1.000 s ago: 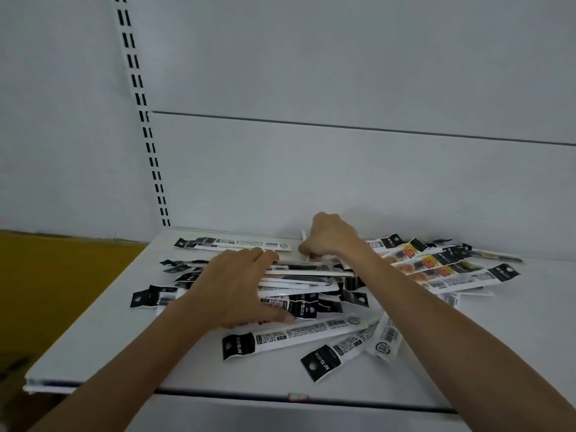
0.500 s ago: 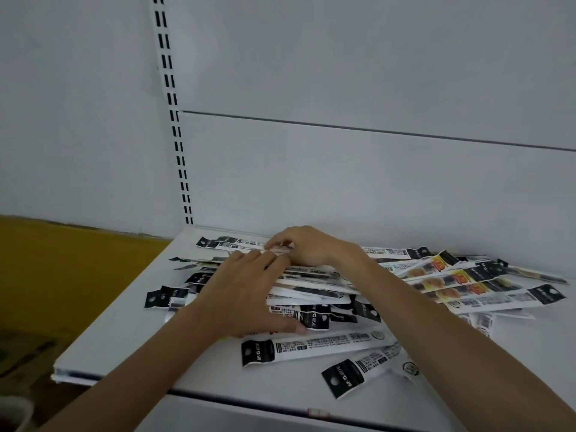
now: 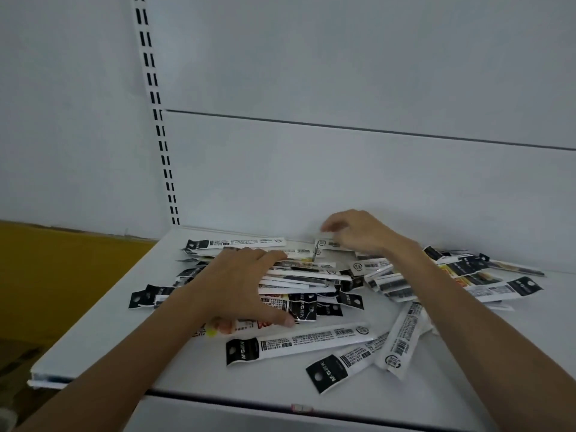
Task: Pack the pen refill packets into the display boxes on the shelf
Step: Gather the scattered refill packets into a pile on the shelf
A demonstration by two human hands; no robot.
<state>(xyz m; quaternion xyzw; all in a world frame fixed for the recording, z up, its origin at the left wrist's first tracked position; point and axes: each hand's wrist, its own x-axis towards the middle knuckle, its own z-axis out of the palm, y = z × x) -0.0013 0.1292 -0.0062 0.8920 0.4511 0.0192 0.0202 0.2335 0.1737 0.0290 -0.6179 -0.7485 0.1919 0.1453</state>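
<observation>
Loose packets [image 3: 299, 341] lie nearest, at the front of the shelf [image 3: 93, 338]. Behind them the left hand [image 3: 240, 285] lies spread on the pile [image 3: 299, 279], fingers fairly straight, pressing a stack down. Farthest, by the back wall [image 3: 343, 169], the right hand [image 3: 358, 235] pinches the end of one packet [image 3: 328, 244]. The step looks like gathering a bundle. Next, that packet needs laying on the stack, ends aligned. No display box is in view, so none shows any contents.

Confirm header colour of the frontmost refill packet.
Black header with white lettering; head view.
</observation>
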